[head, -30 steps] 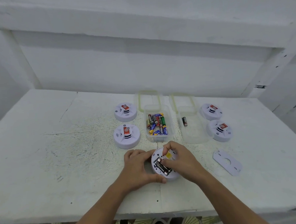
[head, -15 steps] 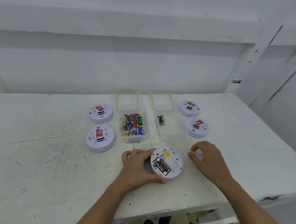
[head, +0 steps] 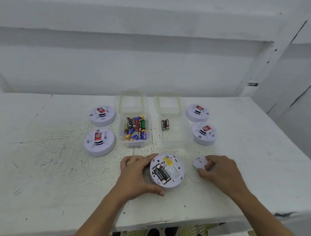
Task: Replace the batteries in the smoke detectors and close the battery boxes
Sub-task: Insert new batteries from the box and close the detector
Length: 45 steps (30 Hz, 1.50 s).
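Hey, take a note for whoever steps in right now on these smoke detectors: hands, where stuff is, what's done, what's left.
Left hand grips the upturned detector, bay open, seated batteries in it.
Right hand grips the loose cover beside it.
Left box holds mixed batteries; right box holds two batteries.
Done: batteries in. Left: fit the cover.
The left pair of detectors and right pair of detectors lie face up; whether serviced, cannot tell.

The left grip (head: 136, 174) curls round an upturned smoke detector (head: 173, 168) on the tabletop (head: 46, 177), 2 batteries (head: 162, 175) exposed in its open underside. The right grip (head: 218, 170) holds the white cover (head: 198, 163) just beside it.
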Motion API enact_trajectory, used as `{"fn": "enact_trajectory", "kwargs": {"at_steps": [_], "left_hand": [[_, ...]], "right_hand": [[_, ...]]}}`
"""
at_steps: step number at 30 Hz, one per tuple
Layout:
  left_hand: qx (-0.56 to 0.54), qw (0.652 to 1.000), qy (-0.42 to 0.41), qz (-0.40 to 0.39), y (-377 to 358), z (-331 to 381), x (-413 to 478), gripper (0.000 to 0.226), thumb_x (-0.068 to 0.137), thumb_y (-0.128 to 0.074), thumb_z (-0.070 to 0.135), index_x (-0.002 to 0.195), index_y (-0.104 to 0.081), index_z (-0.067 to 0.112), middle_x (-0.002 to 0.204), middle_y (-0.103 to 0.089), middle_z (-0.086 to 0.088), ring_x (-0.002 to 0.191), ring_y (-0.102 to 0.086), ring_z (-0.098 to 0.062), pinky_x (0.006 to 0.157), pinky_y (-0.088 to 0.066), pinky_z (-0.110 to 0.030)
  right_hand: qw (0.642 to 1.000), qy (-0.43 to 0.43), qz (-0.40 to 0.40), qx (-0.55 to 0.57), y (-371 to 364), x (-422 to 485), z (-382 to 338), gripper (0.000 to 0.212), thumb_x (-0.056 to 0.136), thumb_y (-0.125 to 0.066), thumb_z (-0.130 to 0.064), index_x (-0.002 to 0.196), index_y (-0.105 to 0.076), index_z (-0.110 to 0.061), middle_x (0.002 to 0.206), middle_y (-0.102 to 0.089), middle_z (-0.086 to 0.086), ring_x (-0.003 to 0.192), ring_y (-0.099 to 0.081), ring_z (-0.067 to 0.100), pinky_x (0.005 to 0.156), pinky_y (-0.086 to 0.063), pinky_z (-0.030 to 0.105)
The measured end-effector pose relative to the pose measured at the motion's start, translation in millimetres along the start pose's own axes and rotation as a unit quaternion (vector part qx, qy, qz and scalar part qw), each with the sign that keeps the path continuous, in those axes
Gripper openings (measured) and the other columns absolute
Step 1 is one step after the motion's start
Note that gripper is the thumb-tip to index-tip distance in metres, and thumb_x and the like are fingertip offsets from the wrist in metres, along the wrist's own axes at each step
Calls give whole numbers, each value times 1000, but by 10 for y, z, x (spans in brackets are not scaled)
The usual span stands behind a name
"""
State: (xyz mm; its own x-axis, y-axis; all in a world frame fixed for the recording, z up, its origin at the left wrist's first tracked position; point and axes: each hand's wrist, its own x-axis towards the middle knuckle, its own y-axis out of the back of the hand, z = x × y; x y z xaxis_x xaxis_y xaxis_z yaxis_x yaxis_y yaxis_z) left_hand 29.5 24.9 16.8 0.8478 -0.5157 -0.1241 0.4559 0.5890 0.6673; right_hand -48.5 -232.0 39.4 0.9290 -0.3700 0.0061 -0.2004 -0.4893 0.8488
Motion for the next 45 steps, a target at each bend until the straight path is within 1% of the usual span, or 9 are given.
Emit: {"fn": "enact_trajectory", "kwargs": {"at_steps": [5, 9, 15, 17, 20, 27, 35, 40, 45], "left_hand": [[-22, 999, 5, 22, -4, 36, 4, 96, 33, -89, 58, 114, -37, 62, 105, -45, 29, 113, -21, -7, 98, -18, -24], [-36, 999, 8, 31, -15, 19, -6, 89, 34, -90, 55, 110, -43, 55, 104, -55, 27, 113, -25, -7, 91, -20, -18], [-57, 998, 0, 37, -17, -24, -13, 84, 38, -92, 49, 108, -47, 50, 103, -63, 28, 113, -24, 9, 91, -15, -8], [-60, 998, -8, 32, -13, -21, -17, 82, 40, -93, 45, 108, -48, 49, 100, -64, 33, 110, -16, 24, 92, -14, -8], [-52, 998, -15, 32, -8, -23, -7, 81, 41, -93, 44, 108, -47, 53, 102, -57, 44, 110, -14, 25, 92, -12, -6], [-45, 998, -27, 39, -8, -41, 7, 81, 44, -92, 44, 109, -46, 59, 101, -62, 37, 108, -13, 29, 94, -13, -8], [-42, 998, -27, 32, 6, -26, 20, 81, 45, -93, 41, 108, -47, 60, 107, -46, 53, 108, -14, 29, 95, -10, -7], [-41, 998, -26, 33, -8, -58, 40, 83, 40, -90, 51, 107, -45, 70, 107, -54, 47, 116, -19, 15, 93, -10, -6], [-40, 999, -22, 28, 12, -32, 28, 81, 44, -93, 43, 108, -46, 62, 107, -48, 52, 113, -15, 22, 94, -11, -7]], "right_hand": [[990, -33, -63, 124, 151, 62, -113, 18, 67, -83, -24, 58, -69, -16, 105, -69, -16, 76, -64, 0, 58, -45, 15], [974, 58, -144, 168, 191, 81, -338, 12, 66, -83, -19, 63, -71, -19, 109, -64, -27, 100, -56, -18, 79, -44, 10], [944, 257, -208, 12, 57, 186, -618, 15, 71, -78, -23, 76, -66, -16, 126, -56, -18, 115, -48, -1, 93, -39, 17], [928, 297, -222, -28, 4, 221, -651, 17, 74, -75, -23, 81, -67, -9, 132, -54, -15, 118, -45, 2, 91, -35, 11], [910, 337, -235, -60, -64, 258, -678, 19, 75, -74, -23, 82, -66, -6, 136, -52, -11, 119, -43, 3, 82, -26, -1], [898, 356, -251, -65, -99, 295, -680, 19, 76, -74, -20, 81, -65, -4, 136, -53, -11, 121, -42, 2, 83, -25, -3], [896, 358, -255, -62, -80, 335, -694, 18, 75, -74, -19, 80, -65, -3, 135, -54, -11, 119, -46, 3, 82, -25, -3], [897, 354, -258, -53, -96, 347, -674, 17, 76, -74, -22, 80, -66, -7, 134, -55, -13, 119, -47, 0, 83, -25, -4], [897, 350, -269, -23, -97, 344, -648, 13, 76, -74, -20, 79, -67, -8, 133, -57, -13, 120, -47, -4, 90, -33, 5]]}}
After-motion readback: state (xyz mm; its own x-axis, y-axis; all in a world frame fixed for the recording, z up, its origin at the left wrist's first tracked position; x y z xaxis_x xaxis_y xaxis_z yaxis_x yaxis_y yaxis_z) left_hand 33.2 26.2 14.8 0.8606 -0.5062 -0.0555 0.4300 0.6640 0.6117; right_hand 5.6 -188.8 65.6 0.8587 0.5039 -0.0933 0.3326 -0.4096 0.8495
